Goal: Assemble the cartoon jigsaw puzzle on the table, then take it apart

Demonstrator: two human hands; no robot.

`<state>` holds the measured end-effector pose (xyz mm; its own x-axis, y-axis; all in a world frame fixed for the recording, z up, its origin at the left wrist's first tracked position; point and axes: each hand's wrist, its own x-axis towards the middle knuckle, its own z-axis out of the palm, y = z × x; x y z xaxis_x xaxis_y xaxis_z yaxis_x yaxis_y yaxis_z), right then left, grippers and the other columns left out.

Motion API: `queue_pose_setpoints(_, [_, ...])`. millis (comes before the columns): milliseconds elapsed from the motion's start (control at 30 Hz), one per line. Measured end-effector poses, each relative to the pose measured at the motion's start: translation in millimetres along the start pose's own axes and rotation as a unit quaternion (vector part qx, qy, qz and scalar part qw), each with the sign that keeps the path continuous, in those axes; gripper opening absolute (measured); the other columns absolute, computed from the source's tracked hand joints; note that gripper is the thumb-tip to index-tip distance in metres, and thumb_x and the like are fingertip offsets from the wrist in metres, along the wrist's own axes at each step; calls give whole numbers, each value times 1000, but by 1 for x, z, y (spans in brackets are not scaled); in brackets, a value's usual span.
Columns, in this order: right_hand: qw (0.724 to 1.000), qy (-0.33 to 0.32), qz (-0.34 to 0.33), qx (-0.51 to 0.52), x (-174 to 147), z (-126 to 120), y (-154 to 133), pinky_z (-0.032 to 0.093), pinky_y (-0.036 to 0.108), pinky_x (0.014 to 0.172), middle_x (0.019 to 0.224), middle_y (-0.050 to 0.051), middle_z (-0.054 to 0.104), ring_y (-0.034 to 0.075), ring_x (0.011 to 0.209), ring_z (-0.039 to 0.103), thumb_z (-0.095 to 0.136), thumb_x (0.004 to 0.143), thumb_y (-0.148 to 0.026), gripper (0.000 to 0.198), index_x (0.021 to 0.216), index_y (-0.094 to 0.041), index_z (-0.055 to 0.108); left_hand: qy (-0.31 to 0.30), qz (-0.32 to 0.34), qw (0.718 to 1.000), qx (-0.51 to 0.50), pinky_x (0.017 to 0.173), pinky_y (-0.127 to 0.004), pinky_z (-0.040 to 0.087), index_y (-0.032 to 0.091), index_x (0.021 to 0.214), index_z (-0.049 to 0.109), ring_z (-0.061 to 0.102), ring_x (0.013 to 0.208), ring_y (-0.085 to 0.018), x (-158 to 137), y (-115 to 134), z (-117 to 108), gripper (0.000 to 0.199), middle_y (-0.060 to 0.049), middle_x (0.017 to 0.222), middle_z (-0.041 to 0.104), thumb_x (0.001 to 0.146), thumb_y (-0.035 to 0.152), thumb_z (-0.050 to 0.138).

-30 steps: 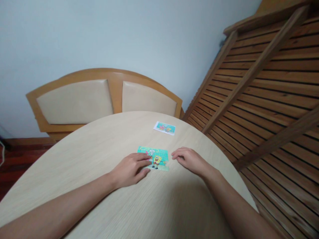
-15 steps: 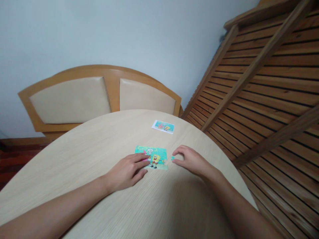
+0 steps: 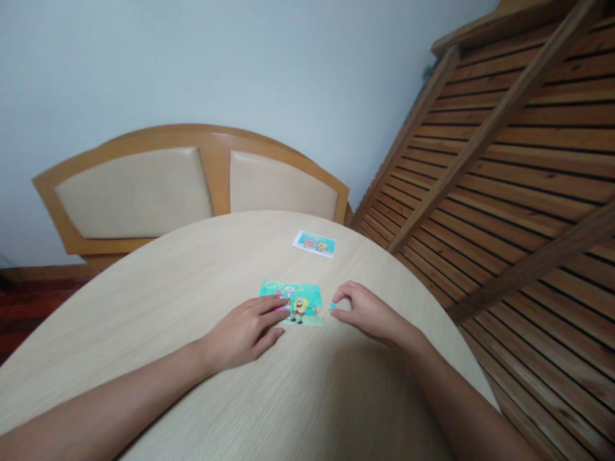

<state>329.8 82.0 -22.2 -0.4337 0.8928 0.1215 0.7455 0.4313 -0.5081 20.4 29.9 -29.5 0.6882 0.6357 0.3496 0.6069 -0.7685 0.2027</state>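
A turquoise jigsaw puzzle (image 3: 310,292) with cartoon figures, one of them square and yellow, lies flat on the round table (image 3: 192,282). My left hand (image 3: 245,328) rests palm down over its lower left part, fingers stretched out, hiding that corner. A pale notch shows at the puzzle's right edge. Just right of this notch, my right hand (image 3: 362,312) holds a small turquoise puzzle piece (image 3: 332,307) between thumb and forefinger. The piece is apart from the puzzle.
Farther back on the table lies a white-edged picture card (image 3: 314,244) with similar cartoon figures. Behind the table stands a wooden chair back with cream panels (image 3: 139,192). Slatted wood (image 3: 500,173) rises along the right side, near the table's edge.
Little differs. My right hand and the puzzle piece have shifted very slightly to the left, towards the puzzle. My left hand stays in place.
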Motion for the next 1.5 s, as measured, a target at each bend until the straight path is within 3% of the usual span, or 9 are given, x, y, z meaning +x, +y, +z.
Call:
queue_pose_setpoints(267, [996,-28,5,87,-1,-2,-20,50,31,79,92,4,70,20,89,66,68,77,-19,19,96,-19,64,-15,-1,1000,13,111,-44,46,20,135,59,54,130,-26,0,0,-1,38,-10,139,60,101,32,48])
queue_pose_setpoints(500, [984,-23,4,175,1,6,-25,52,29,74,87,4,71,18,83,67,61,84,-24,10,92,-19,64,-18,1,1000,12,111,-46,46,19,136,59,53,132,-27,0,-1,0,38,-10,139,59,101,32,49])
queue_pose_setpoints(900, [981,-19,22,194,4,13,-27,49,28,72,84,4,70,18,79,65,63,83,-27,14,92,-17,66,-10,3,1000,7,112,-44,45,21,136,58,54,132,-26,-1,-2,1,38,-9,140,59,101,32,49])
queue_pose_setpoints(1267, [992,-14,37,123,2,12,-31,45,26,65,79,3,68,16,73,60,64,81,-24,15,91,-16,71,-22,0,1000,21,111,-44,46,18,136,59,54,131,-26,0,0,0,39,-10,139,59,102,33,48])
queue_pose_setpoints(1500, [1000,1,-1,29,2,11,-33,46,28,72,88,3,71,18,80,62,68,80,-24,14,92,-18,72,-15,0,1000,8,112,-44,45,20,135,59,54,131,-26,0,0,0,38,-9,139,60,101,33,49])
